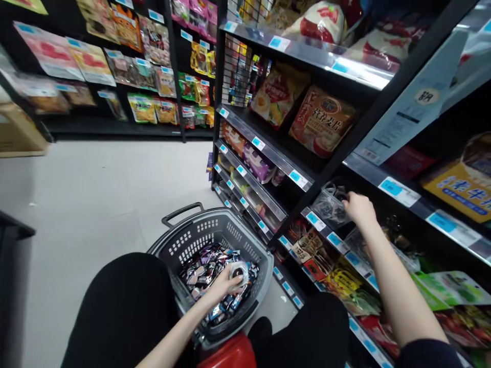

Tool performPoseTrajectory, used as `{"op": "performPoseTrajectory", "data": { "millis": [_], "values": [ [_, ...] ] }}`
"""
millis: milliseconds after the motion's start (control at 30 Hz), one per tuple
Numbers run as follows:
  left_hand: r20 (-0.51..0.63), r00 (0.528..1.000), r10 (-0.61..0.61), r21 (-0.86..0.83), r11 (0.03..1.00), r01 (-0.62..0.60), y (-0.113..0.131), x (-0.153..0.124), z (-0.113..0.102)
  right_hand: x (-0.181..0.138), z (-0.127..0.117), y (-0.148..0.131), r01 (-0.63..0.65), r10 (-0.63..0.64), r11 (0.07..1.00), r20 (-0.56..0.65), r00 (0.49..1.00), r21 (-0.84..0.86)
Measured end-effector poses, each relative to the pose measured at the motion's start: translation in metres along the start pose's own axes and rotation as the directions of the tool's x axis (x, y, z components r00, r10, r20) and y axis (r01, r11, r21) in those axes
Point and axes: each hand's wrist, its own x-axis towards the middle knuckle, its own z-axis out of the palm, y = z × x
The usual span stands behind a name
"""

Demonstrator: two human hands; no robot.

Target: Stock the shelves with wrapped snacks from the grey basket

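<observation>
My left hand is closed on a small clear-wrapped pack with a dark round centre. It hangs over a grey shopping basket between my knees. Inside lie many small wrapped snacks, mostly dark, with some blue and purple. My right hand reaches to a shelf at the right, fingers curled at the edge of a clear plastic bin. Dark, clear-wrapped pieces fill that bin. What the right fingertips grip is partly hidden and too small to name.
Shelves with blue price tags rise close on the right, holding bagged cereal and snack packs. A second clear bin sits under my right forearm. More bagged snacks hang at the back. A cardboard box stands far left on the pale floor.
</observation>
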Motion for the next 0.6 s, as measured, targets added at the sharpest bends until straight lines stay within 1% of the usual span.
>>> {"op": "performPoseTrajectory", "data": {
  "millis": [100, 233, 300, 400, 467, 533, 600],
  "values": [
    [0.030, 1.000, 0.003, -0.008, 1.000, -0.002, 0.004, -0.006, 0.001, 0.027, 0.013, 0.000, -0.041, 0.039, 0.999, 0.111, 0.993, 0.012],
    [0.114, 0.993, 0.018, -0.027, 1.000, -0.015, 0.010, -0.013, 0.002, 0.052, 0.024, 0.010, -0.133, 0.094, 0.982, 0.267, 0.959, 0.133],
    [0.111, 0.993, 0.037, -0.055, 0.998, -0.031, 0.014, -0.014, 0.002, 0.056, 0.026, 0.014, -0.168, 0.116, 0.973, 0.294, 0.949, 0.159],
    [0.093, 0.994, 0.056, -0.065, 0.997, -0.050, 0.017, -0.011, 0.000, 0.054, 0.028, 0.017, -0.215, 0.161, 0.951, 0.239, 0.957, 0.221],
    [0.095, 0.995, 0.044, -0.056, 0.998, -0.039, 0.015, -0.007, -0.001, 0.050, 0.030, 0.019, -0.201, 0.146, 0.927, 0.189, 0.971, 0.318],
    [0.089, 0.996, 0.020, -0.053, 0.999, -0.015, 0.011, -0.002, -0.001, 0.046, 0.033, 0.023, -0.173, 0.128, 0.881, 0.130, 0.983, 0.441],
    [0.085, 0.996, -0.001, -0.049, 0.999, 0.005, 0.006, 0.002, 0.000, 0.041, 0.033, 0.030, -0.152, 0.153, 0.814, 0.044, 0.987, 0.561]
  ]
}}
